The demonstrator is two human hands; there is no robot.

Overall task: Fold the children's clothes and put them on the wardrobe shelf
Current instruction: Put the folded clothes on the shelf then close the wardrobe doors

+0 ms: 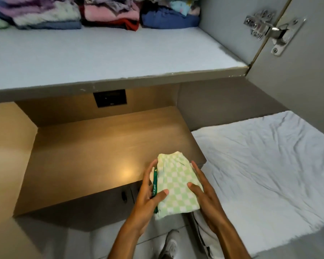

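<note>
A folded green-and-white checked garment (176,184) with a dark green trim is held between both hands, in the air above the front right corner of the wooden desk. My left hand (148,195) grips its left side, thumb on top. My right hand (204,193) presses its right side with the fingers spread. The pale wardrobe shelf (101,58) spans the upper view, well above the hands. At its back stand folded piles: purple and white (45,14), pink and red (112,15), blue (168,20).
The wooden desk (94,146) lies under the shelf, with a dark socket plate (110,99) on its back wall. A bed with a wrinkled white sheet (260,165) is at the right. The open wardrobe door and its metal hinge (269,30) are at the upper right.
</note>
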